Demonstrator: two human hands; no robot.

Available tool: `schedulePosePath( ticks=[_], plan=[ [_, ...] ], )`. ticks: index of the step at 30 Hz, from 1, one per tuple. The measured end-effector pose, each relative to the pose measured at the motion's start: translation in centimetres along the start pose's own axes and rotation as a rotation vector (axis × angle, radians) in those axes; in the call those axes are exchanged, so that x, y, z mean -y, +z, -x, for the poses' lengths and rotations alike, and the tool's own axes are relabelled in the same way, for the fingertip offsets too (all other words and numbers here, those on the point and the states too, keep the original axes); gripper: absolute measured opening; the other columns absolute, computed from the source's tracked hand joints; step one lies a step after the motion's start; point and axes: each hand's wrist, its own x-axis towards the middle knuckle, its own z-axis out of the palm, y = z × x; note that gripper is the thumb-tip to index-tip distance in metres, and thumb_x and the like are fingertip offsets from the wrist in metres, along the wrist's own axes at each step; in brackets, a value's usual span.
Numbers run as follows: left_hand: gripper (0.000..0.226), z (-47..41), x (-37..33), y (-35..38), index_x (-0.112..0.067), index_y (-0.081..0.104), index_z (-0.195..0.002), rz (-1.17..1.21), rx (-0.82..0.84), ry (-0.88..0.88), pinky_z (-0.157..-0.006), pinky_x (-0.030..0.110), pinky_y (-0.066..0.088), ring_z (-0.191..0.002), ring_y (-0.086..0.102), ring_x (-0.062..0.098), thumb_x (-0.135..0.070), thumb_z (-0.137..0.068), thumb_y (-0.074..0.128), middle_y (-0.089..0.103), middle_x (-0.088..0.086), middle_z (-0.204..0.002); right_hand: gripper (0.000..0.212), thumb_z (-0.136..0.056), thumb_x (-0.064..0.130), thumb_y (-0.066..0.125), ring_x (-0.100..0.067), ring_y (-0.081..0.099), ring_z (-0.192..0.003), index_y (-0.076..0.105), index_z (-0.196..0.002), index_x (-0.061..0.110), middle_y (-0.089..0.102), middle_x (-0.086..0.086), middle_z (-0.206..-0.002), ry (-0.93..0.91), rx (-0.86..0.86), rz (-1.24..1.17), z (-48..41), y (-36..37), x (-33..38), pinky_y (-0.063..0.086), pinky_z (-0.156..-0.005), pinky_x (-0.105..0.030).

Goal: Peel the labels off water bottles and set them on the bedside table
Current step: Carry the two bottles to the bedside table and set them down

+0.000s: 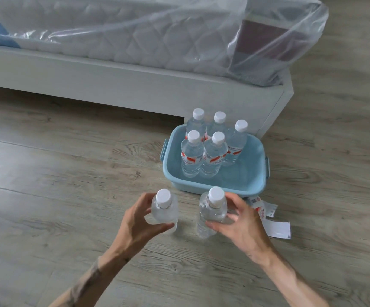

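Two clear water bottles without labels stand on the wooden floor in front of me. My left hand (pixel 138 220) is wrapped around the left bare bottle (pixel 165 208), just below its white cap. My right hand (pixel 238 222) grips the right bare bottle (pixel 212 210) the same way. Beyond them a light blue tub (pixel 252 182) holds several bottles (pixel 192 156) that carry red and white labels. Peeled labels (pixel 272 220) lie on the floor to the right of my right hand. No bedside table shows in this view.
A white bed frame (pixel 135 89) with a mattress wrapped in clear plastic (pixel 157 36) runs across the back, its corner just behind the tub. Grey wood floor (pixel 57 173) stretches to the left and right.
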Motion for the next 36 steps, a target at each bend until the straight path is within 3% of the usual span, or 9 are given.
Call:
schedulePosePath(
  ticks=[4, 8, 11, 15, 21, 24, 27, 30, 36],
  plan=[
    [0.063, 0.4, -6.4, -1.8, -0.046, 0.065, -0.117, 0.000, -0.027, 0.003, -0.096, 0.010, 0.052, -0.109, 0.073, -0.001, -0.047, -0.063, 0.099, 0.077, -0.025, -0.116, 0.068, -0.059, 0.022, 0.104, -0.003, 0.075, -0.102, 0.069, -0.114, 0.041, 0.079, 0.018, -0.111, -0.014, -0.065, 0.029, 1.0, -2.9, 5.7, 0.056, -0.089, -0.015],
    [0.065, 0.1, -18.2, -5.7, -0.037, 0.066, -0.119, 0.015, -0.045, -0.007, -0.094, 0.009, 0.052, -0.111, 0.074, 0.003, -0.049, -0.063, 0.097, 0.077, -0.022, -0.117, 0.067, -0.058, 0.020, 0.104, -0.007, 0.078, -0.097, 0.070, -0.112, 0.041, 0.080, 0.012, -0.113, 0.011, -0.090, 0.003, 3.4, -7.9, 16.3, 0.062, -0.087, -0.029],
    [0.063, -0.7, -29.5, -9.7, -0.040, 0.065, -0.117, 0.030, -0.072, 0.015, -0.093, 0.008, 0.052, -0.109, 0.074, 0.001, -0.051, -0.063, 0.096, 0.077, -0.024, -0.117, 0.065, -0.061, 0.024, 0.103, -0.001, 0.077, -0.100, 0.069, -0.111, 0.048, 0.079, 0.019, -0.113, -0.026, -0.114, 0.004, 5.7, -13.0, 26.7, 0.060, -0.083, -0.018],
    [0.064, -1.5, -46.5, -15.5, -0.046, 0.066, -0.115, 0.043, -0.075, 0.050, -0.087, 0.004, 0.051, -0.107, 0.074, -0.005, -0.054, -0.060, 0.098, 0.076, -0.030, -0.116, 0.064, -0.064, 0.020, 0.102, -0.003, 0.075, -0.105, 0.069, -0.113, 0.044, 0.080, 0.020, -0.112, -0.083, -0.172, 0.019, 9.1, -20.7, 42.5, 0.054, -0.087, -0.011],
    [0.067, -3.3, -71.6, -23.4, -0.047, 0.069, -0.115, 0.086, -0.036, 0.116, -0.077, 0.007, 0.056, -0.100, 0.076, -0.009, -0.058, -0.056, 0.097, 0.079, -0.030, -0.111, 0.060, -0.063, 0.045, 0.097, -0.003, 0.075, -0.108, 0.070, -0.116, 0.046, 0.079, 0.018, -0.115, -0.155, -0.246, -0.005, 13.8, -33.6, 66.1, 0.052, -0.093, -0.010],
    [0.071, -5.2, -83.0, -25.8, -0.041, 0.071, -0.120, 0.088, 0.013, 0.178, -0.079, 0.009, 0.059, -0.101, 0.077, -0.006, -0.058, -0.057, 0.098, 0.080, -0.028, -0.113, 0.061, -0.062, 0.045, 0.098, -0.006, 0.075, -0.110, 0.071, -0.117, 0.044, 0.080, 0.016, -0.116, -0.207, -0.286, -0.007, 15.4, -40.2, 75.4, 0.053, -0.096, -0.014],
    [0.069, -7.0, -92.9, -26.6, -0.035, 0.074, -0.120, 0.079, 0.047, 0.245, -0.083, 0.017, 0.062, -0.099, 0.079, -0.001, -0.056, -0.057, 0.095, 0.082, -0.023, -0.111, 0.059, -0.064, 0.034, 0.101, -0.005, 0.076, -0.106, 0.073, -0.115, 0.038, 0.081, 0.014, -0.112, -0.258, -0.325, -0.008, 16.7, -46.6, 82.1, 0.053, -0.094, -0.014],
    [0.065, -8.8, -101.3, -25.3, -0.041, 0.074, -0.115, 0.073, 0.057, 0.315, -0.082, 0.021, 0.063, -0.098, 0.079, -0.001, -0.057, -0.057, 0.100, 0.082, -0.023, -0.110, 0.054, -0.064, 0.039, 0.099, -0.006, 0.077, -0.104, 0.074, -0.112, 0.036, 0.082, 0.013, -0.109, -0.312, -0.348, -0.006, 17.3, -53.1, 86.6, 0.055, -0.094, -0.015],
    [0.054, -13.6, -114.2, -17.8, -0.040, 0.075, -0.108, 0.071, 0.001, 0.404, -0.085, 0.030, 0.063, -0.096, 0.080, 0.001, -0.050, -0.060, 0.096, 0.084, -0.021, -0.105, 0.048, -0.066, 0.041, 0.099, -0.004, 0.077, -0.101, 0.074, -0.108, 0.041, 0.081, 0.016, -0.107, -0.400, -0.382, 0.043, 15.3, -67.6, 89.4, 0.058, -0.093, -0.026]
  ],
)
